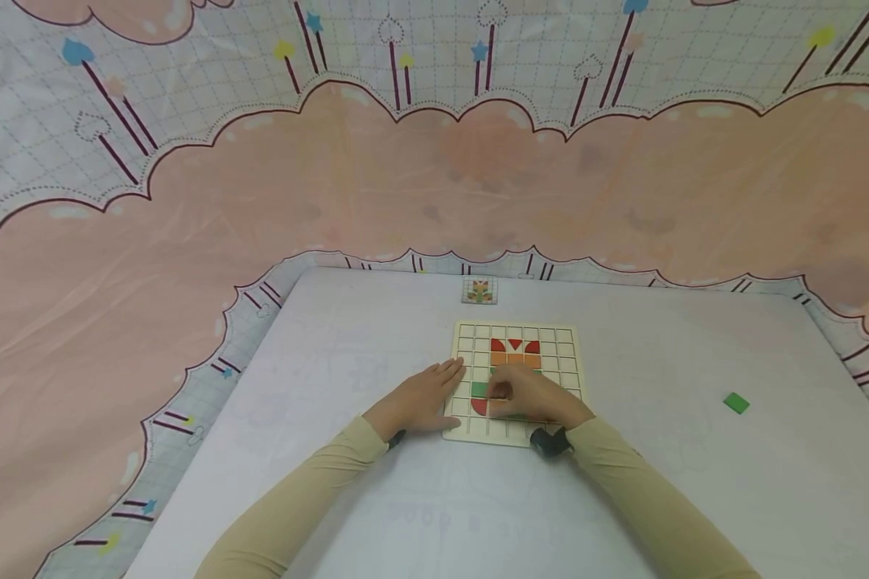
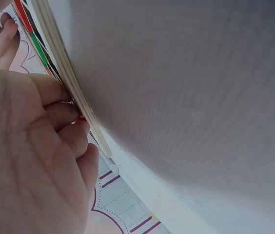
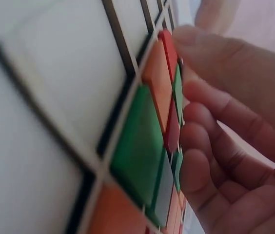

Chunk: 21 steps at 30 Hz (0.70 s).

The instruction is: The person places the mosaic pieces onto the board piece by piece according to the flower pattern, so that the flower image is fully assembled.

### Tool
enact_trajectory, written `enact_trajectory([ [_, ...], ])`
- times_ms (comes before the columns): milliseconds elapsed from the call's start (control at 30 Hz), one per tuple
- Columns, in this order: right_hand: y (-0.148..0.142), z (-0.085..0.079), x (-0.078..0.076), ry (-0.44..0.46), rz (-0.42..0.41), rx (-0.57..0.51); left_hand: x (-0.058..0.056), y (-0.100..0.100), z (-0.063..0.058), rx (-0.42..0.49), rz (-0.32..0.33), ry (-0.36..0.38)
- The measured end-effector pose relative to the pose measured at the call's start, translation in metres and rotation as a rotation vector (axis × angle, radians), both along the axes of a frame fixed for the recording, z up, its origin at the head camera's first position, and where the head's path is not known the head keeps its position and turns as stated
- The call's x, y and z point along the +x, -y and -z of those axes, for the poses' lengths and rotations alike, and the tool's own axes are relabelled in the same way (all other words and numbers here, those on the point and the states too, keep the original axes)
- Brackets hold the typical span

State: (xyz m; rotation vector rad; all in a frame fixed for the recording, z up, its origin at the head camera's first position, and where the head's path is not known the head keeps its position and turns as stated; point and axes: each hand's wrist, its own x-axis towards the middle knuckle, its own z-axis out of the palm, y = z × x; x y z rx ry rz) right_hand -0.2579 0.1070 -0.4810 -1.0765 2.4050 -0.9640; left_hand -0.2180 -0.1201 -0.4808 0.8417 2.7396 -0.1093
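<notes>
A square grid board (image 1: 467,430) bears flat red, orange and green tiles in several of its cells. My left hand (image 1: 422,400) rests along its left edge with fingers extended; in the left wrist view the fingertips lie against the board's edge (image 2: 74,85). Over the lower middle of the board is my right hand (image 1: 532,392), its fingers curled down and hiding some tiles. Close up in the right wrist view, the thumb tip sits right at a red tile (image 3: 167,46), beside an orange tile (image 3: 158,78) and a green tile (image 3: 137,146). I cannot tell whether that hand pinches a tile.
A small pattern card (image 1: 479,290) lies behind the board. One loose green tile (image 1: 735,403) is well to the right on the white table (image 1: 376,515). A printed pink-and-white cloth (image 1: 420,185) hangs behind the table.
</notes>
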Motion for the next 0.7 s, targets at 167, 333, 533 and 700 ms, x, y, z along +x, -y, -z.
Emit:
enact_trajectory([
  [167,-0.009,-0.003,-0.004,0.046,0.011,-0.014,0.000,0.000,0.000,0.009,-0.009,0.007],
  [333,-0.022,-0.008,-0.008,0.025,0.010,-0.041,0.001,-0.001,0.000,0.013,-0.012,0.009],
  [533,-0.040,-0.009,-0.013,0.064,0.081,-0.047,0.001,-0.001,-0.001,0.014,-0.015,0.011],
  [700,-0.059,-0.012,-0.015,0.027,0.111,-0.036,0.001,-0.001,-0.002,0.013,-0.015,0.014],
])
